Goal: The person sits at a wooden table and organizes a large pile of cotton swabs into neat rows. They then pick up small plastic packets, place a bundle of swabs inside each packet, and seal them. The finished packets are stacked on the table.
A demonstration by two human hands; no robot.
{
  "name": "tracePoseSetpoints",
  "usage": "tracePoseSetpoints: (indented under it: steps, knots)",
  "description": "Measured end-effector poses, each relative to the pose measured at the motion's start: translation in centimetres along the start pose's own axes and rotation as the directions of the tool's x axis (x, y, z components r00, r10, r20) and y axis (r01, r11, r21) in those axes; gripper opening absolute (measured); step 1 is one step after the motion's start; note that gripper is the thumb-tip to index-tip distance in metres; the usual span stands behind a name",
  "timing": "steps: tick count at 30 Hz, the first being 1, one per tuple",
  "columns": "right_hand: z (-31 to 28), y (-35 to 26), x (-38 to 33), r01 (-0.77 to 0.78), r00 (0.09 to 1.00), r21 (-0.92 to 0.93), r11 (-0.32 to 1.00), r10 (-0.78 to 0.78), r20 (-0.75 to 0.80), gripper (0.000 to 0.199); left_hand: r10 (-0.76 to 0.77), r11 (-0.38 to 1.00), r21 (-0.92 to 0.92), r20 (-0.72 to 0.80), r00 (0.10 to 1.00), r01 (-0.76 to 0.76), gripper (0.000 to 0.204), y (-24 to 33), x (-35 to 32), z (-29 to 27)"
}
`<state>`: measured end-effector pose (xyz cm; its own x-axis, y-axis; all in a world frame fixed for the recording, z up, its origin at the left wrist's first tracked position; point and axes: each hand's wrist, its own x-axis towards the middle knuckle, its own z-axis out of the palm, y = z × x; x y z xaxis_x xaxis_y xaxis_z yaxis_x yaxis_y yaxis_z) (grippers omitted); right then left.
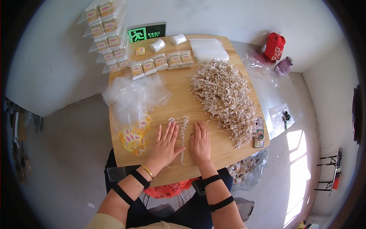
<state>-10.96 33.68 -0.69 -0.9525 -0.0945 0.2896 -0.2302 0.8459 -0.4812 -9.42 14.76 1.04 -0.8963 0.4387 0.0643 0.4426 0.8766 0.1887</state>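
A row of cotton swabs [183, 131] lies side by side on the wooden table [179, 100] in front of me. My left hand [164, 144] rests flat over the left part of the row, fingers stretched and thumb reaching across it. Just right of the row, my right hand [200, 142] lies palm down with its fingers extended, gripping nothing. Beyond it to the right spreads a large heap of loose cotton swabs [225, 97]. Yellow printed paper labels [135, 138] are scattered to the left of my left hand.
Clear plastic bags [135, 93] lie at the left. Packed swab bundles [160, 62] line the back, with more bagged packs [103, 38] stacked behind. White rolls [157, 45] and a plastic sheet stack [209, 49] sit at the far edge. A phone [259, 133] lies at the right edge.
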Motion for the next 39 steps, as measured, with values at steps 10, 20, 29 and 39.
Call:
tracePoseSetpoints:
  steps: [10, 20, 29, 39]
  knots:
    - [-0.1, -0.2, 0.2, -0.039, 0.999, 0.029, 0.999, 0.039, -0.017, 0.052, 0.112, 0.99, 0.079, 0.074, 0.991, -0.118, 0.099, -1.1, 1.6, -1.7]
    - [0.0, -0.2, 0.4, -0.032, 0.999, 0.019, 0.999, 0.032, -0.011, 0.053, 0.096, 0.986, 0.116, 0.175, 0.98, -0.117, 0.097, -1.1, 1.9, -1.4]
    - [0.8, 0.7, 0.0, -0.027, 0.999, 0.032, 0.999, 0.028, -0.035, 0.052, 0.055, 0.998, 0.016, 0.145, 0.988, -0.058, 0.096, -0.5, 1.5, -1.1]
    - [0.3, 0.3, -0.1, -0.026, 0.999, -0.001, 1.0, 0.026, -0.018, 0.049, 0.051, 0.999, 0.003, 0.139, 0.989, -0.052, 0.096, 0.0, 0.1, -0.3]
